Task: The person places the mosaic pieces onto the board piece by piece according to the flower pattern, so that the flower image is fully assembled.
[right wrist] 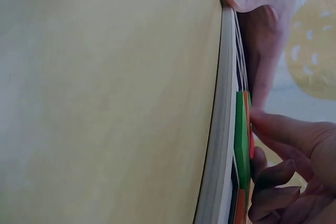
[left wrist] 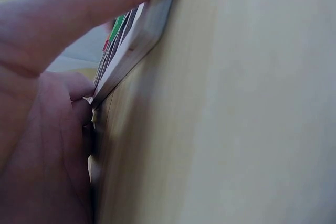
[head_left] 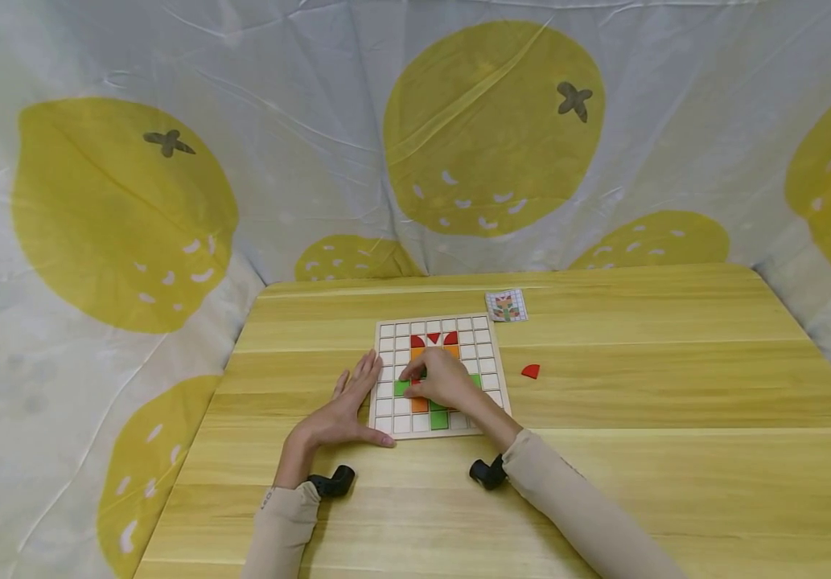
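A square wooden grid board [head_left: 486, 351] lies on the table, partly filled with red, orange and green tiles. My left hand [head_left: 343, 420] lies along its left side, fingers stretched out and thumb at the front edge. Over the middle of the board, my right hand [head_left: 446, 379] pinches a small red tile [right wrist: 251, 141] between thumb and finger, low against the tiles. Beside those fingertips sits a green tile [head_left: 401, 388], with an orange tile [head_left: 419, 405] just in front. Red tiles [head_left: 450, 338] line the far part of the pattern. The right hand hides the pattern's centre.
A small printed pattern card [head_left: 506, 305] lies behind the board's far right corner. One loose red quarter-circle tile [head_left: 531, 371] rests on the wooden table [head_left: 639, 386] to the right. A lemon-print curtain [head_left: 314, 161] hangs behind the table.
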Tool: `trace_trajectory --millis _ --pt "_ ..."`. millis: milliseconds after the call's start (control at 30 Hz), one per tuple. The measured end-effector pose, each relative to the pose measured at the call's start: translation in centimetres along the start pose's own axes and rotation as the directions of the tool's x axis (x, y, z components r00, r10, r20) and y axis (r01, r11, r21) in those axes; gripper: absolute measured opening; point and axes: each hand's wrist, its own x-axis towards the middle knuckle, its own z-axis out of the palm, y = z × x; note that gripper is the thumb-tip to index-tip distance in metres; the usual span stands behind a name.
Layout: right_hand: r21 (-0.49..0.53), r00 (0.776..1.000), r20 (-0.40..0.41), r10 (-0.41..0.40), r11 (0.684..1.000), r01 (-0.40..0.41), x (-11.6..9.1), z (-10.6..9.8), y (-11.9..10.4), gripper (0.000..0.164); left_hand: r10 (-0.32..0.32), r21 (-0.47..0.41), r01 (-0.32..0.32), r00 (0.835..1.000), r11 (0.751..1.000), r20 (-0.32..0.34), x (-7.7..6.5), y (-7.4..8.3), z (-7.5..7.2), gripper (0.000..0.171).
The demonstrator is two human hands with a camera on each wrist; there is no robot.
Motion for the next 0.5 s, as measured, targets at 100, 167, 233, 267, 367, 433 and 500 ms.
trace_trajectory --millis 100,167,233,267,367,433,500 --pt "0.004 1.0 0.015 -0.016 1.0 0.016 0.0 -0.1 0.0 0.019 -0.005 -0.001 0.005 1.0 1.0 0.003 0.0 0.0 0.0 0.135" --pt "0.013 0.999 0.018 -0.027 1.0 0.027 -0.2 -0.4 0.1 0.022 -0.002 -0.001 0.002 1.0 1.0 0.003 0.0 -0.1 0.0 0.135" --pt "0.02 0.999 0.004 -0.041 0.999 0.041 -0.6 -1.1 0.1 0.024 0.004 -0.006 -0.004 1.0 1.0 0.002 0.0 -0.1 0.0 0.135" --pt "0.025 0.999 -0.008 -0.046 0.999 0.046 -0.8 -1.6 0.3 0.024 0.004 -0.006 -0.004 1.0 1.0 0.002 0.0 -0.1 0.0 0.135" --pt "0.044 0.998 -0.048 -0.047 0.998 0.049 -1.7 -3.4 1.1 0.023 0.006 -0.009 -0.006 1.0 1.0 -0.003 0.0 -0.1 0.0 0.136" --pt "0.063 0.997 -0.068 -0.041 0.997 0.046 -2.4 -4.8 2.1 0.022 0.007 -0.011 -0.007 1.0 1.0 -0.008 0.0 -0.1 0.0 0.137" --pt "0.091 0.997 -0.079 -0.022 0.995 0.03 -3.2 -6.2 3.4 0.021 0.006 -0.013 -0.006 1.0 1.0 -0.012 0.0 -0.1 0.1 0.137"
